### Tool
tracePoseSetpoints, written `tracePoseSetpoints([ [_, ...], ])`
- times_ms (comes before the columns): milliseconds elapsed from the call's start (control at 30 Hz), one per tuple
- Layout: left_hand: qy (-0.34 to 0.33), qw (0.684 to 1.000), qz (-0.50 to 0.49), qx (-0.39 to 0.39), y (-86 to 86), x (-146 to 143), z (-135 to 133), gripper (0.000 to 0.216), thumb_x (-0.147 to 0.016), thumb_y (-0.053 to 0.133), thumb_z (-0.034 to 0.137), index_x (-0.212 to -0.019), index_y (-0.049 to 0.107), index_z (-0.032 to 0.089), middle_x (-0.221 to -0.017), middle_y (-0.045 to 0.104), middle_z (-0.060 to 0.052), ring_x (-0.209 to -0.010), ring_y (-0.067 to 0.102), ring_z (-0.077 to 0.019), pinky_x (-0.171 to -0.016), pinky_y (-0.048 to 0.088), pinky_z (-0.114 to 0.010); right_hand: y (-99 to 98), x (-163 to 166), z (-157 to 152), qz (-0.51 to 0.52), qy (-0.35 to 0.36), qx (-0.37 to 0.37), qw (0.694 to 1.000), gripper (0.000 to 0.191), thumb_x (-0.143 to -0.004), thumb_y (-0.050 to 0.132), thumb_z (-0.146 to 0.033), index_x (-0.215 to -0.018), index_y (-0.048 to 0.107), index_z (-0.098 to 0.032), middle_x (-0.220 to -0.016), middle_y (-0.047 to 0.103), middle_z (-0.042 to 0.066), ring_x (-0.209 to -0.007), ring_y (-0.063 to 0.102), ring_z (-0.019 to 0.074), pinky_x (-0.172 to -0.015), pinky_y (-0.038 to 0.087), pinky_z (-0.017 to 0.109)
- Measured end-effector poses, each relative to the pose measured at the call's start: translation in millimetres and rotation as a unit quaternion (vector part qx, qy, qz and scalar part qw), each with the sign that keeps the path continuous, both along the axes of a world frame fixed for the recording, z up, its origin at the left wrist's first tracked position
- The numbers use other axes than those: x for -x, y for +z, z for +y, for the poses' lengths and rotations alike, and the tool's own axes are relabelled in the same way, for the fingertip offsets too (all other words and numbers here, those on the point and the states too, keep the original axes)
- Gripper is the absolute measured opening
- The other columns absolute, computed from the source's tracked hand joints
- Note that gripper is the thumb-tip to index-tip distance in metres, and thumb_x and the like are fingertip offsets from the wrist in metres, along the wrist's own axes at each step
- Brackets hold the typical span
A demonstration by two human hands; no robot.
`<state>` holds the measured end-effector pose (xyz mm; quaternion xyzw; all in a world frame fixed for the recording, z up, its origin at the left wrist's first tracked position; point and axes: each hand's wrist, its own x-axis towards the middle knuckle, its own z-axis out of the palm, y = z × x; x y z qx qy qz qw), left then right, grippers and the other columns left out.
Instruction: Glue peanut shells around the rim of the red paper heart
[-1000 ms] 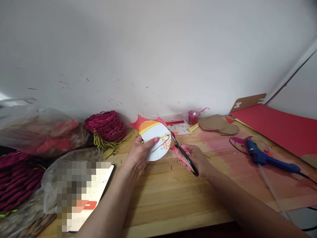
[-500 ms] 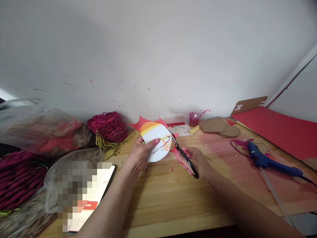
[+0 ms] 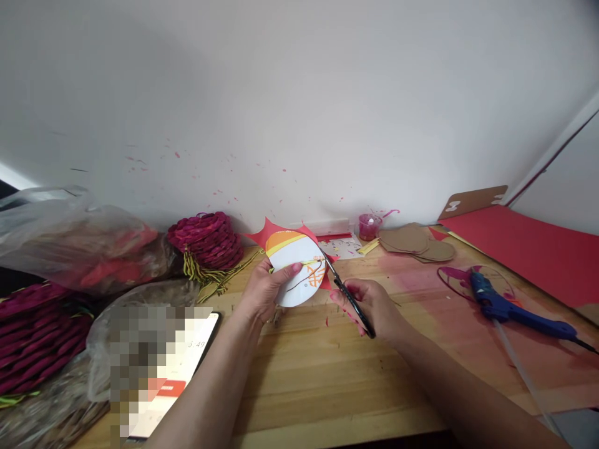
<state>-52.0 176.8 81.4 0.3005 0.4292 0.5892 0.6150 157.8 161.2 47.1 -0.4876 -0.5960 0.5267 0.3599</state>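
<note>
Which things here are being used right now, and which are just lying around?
In use: left hand holding round white card disc backed with red paper; right hand working black scissors at its edge.
Lying about: blue glue gun, brown cardboard cut-outs, small pink cup, magenta woven stack, large red sheet.

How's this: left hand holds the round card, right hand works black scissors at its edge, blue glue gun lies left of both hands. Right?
Not quite: the head view shows the blue glue gun lying right of both hands. The left hand does hold the round card, and the right hand works black scissors at its edge.
</note>
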Motion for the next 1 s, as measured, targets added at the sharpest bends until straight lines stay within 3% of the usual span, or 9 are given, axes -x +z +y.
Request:
tracePoseSetpoints([
  [600,0.005,0.999,-0.042,0.007,-3.9,-1,2,0.068,-0.053,0.095,0.014,-0.115,0.067,0.014,-0.092,0.079,-0.008,-0.068,0.074,-0.0195,-0.065,0.063,-0.031,11.4,1,0,0.010,0.045,0.029,0.999,0.049,-0.077,0.068,-0.064,-0.070,0.056,-0.018,-0.052,0.048,-0.006,-0.039,0.043,0.0061,-0.037,0.036,0.019],
  [1000,-0.003,0.995,-0.100,0.021,-20.5,-25,-3,0.060,-0.062,0.092,0.017,-0.116,0.067,0.016,-0.101,0.079,-0.008,-0.076,0.075,-0.0195,-0.076,0.064,-0.032,5.4,4,0,0.016,0.010,0.019,1.000,0.050,-0.079,0.066,-0.066,-0.068,0.052,-0.020,-0.051,0.047,-0.006,-0.037,0.041,0.0075,-0.037,0.035,0.021],
])
